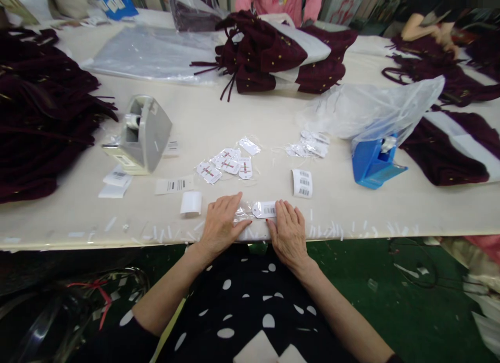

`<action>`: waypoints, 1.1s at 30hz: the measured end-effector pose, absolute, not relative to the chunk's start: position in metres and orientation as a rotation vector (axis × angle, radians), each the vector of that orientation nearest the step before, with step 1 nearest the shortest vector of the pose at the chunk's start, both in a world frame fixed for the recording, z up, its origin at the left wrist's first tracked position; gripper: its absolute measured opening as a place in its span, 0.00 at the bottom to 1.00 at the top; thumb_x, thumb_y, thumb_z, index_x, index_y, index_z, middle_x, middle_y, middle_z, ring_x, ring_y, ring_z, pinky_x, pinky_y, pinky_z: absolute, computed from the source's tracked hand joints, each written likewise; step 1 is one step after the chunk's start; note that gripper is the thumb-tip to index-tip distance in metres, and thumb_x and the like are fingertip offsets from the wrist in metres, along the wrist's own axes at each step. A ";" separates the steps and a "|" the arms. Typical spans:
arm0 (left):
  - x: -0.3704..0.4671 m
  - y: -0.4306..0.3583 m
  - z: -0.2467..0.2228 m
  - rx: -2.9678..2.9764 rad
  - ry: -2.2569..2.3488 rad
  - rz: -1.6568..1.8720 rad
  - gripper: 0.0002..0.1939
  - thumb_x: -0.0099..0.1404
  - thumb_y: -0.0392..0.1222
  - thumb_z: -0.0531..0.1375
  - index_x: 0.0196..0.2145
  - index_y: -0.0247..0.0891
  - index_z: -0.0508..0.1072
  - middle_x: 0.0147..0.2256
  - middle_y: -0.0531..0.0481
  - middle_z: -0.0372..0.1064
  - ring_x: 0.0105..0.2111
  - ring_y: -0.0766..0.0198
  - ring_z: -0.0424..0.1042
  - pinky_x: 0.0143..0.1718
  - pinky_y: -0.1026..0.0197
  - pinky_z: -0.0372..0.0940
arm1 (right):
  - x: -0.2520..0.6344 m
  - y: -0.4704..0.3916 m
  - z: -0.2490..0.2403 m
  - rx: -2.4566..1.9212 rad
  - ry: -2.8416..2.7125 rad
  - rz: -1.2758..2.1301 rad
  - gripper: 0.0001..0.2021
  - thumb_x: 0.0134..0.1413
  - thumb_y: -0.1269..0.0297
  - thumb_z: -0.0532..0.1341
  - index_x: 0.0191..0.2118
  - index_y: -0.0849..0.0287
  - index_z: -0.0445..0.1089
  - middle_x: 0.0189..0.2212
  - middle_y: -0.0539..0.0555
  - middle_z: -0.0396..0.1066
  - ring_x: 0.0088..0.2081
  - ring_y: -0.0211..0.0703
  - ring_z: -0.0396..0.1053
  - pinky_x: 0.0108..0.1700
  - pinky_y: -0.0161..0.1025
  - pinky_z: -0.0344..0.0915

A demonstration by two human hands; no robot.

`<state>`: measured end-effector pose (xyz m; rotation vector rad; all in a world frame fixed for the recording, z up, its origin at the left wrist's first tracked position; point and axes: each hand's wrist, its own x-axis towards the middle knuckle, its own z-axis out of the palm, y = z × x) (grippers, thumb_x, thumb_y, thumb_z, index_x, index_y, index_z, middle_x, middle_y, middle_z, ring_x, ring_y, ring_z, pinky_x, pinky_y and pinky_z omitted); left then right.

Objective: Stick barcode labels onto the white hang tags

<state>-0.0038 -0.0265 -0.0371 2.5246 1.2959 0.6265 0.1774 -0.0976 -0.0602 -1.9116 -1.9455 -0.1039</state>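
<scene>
The right hand [291,230], fingers together, touches the barcoded tag's right end; its grip is unclear. Left of the barcoded tag [264,210], the left hand [222,221] spreads open at clear plastic [242,212]. Beyond the tag lie printed tags [227,165].

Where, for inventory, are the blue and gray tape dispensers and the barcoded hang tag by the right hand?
Blue tape dispenser [370,164]: head view, its body.
Gray tape dispenser [151,135]: head view, its side.
Barcoded hang tag [265,210]: head view, its printed face.
</scene>
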 end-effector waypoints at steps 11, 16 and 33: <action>0.001 -0.025 -0.046 2.476 1.189 0.560 0.25 0.56 0.45 0.61 0.50 0.34 0.63 0.44 0.42 0.67 0.46 0.55 0.63 0.46 0.52 0.58 | 0.155 -0.093 -0.059 -1.787 -1.934 0.100 0.24 0.58 0.69 0.46 0.59 0.72 0.50 0.55 0.66 0.58 0.60 0.51 0.50 0.59 0.54 0.46; -0.002 -0.019 -0.033 2.508 1.148 0.461 0.26 0.53 0.48 0.62 0.47 0.35 0.65 0.44 0.42 0.67 0.45 0.55 0.63 0.45 0.52 0.59 | 0.159 -0.089 -0.059 -1.768 -1.892 0.144 0.22 0.58 0.69 0.47 0.58 0.71 0.53 0.54 0.65 0.61 0.58 0.49 0.54 0.58 0.52 0.49; 0.010 -0.011 -0.033 2.654 0.902 0.511 0.19 0.57 0.44 0.59 0.44 0.30 0.66 0.39 0.40 0.69 0.40 0.56 0.66 0.43 0.54 0.64 | 0.163 -0.090 -0.060 -1.703 -1.654 0.295 0.22 0.52 0.69 0.51 0.55 0.62 0.58 0.51 0.61 0.64 0.54 0.47 0.58 0.57 0.52 0.52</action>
